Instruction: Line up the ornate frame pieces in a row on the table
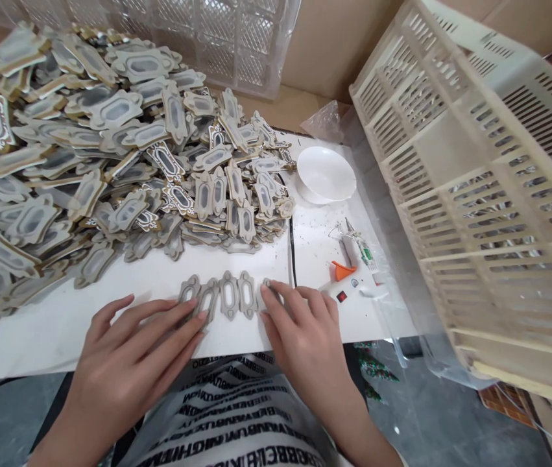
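Note:
Several small grey frame-shaped pieces [229, 295] lie in a row near the white table's [159, 279] front edge. My left hand [134, 353] rests palm down with its fingers spread, fingertips touching the two leftmost pieces. At the right end of the row, my right hand [302, 324] has its thumb and index finger on another piece [266, 283], mostly hidden under the fingers. A large heap of similar pieces [116, 110], some with white and gold patterned faces, covers the table's left and back.
A white bowl [326, 175] stands behind my right hand. A white glue gun with an orange part [344, 270] and pliers [351, 237] lie to the right. Large cream plastic crates [470, 162] stand at the right; a clear compartment tray [237, 39] is at the back.

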The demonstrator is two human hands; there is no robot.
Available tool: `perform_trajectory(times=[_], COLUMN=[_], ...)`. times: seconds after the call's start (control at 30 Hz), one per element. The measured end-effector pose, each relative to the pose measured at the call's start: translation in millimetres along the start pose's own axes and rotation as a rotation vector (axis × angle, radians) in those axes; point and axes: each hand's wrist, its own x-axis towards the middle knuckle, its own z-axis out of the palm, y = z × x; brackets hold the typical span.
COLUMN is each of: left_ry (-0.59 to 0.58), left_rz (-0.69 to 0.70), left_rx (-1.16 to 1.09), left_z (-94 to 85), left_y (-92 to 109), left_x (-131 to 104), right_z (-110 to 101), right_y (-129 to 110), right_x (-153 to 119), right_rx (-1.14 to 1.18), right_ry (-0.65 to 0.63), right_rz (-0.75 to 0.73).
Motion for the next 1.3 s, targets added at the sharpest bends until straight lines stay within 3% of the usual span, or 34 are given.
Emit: perform_trajectory(times=[0.23,0.5,0.77,0.9,1.1,1.17,1.3], left_ry=[0.107,0.077,0.095,0.028,0.063,0.058,0.028], left_rz=[0.008,-0.07,-0.106,-0.321,-0.596,-0.606,-0.498], left_rx=[0.046,0.09,0.073,-0.006,-0.09,-0.059,0.05], left_z=[5.1,-3.5,-5.3,-20.5,-35.0,-33.5,-25.8], left_y=[8.6,-0.7,3.7,-10.6,-27.0,-25.2,-23.8], left_x=[18.0,3.6,4.8,-12.4,-31.1,-29.2,-19.2], right_z=[10.0,7.6,11.6,11.3,12.0,12.4,13.2], right_y=[-3.9,0.7,1.3,1.8,4.2,5.2,4.7], right_x=[10.2,2.8,1.8,-0.6,-2.9,-2.4,-1.8], right_rx=[-0.053,0.004,0.003,0.009,0.011,0.025,0.065], right_ry=[0.026,0.075,0.065,0.054,0.069,0.084,0.093], right_rz=[0.005,0.028,0.035,0.027,0.01,0.011,0.001])
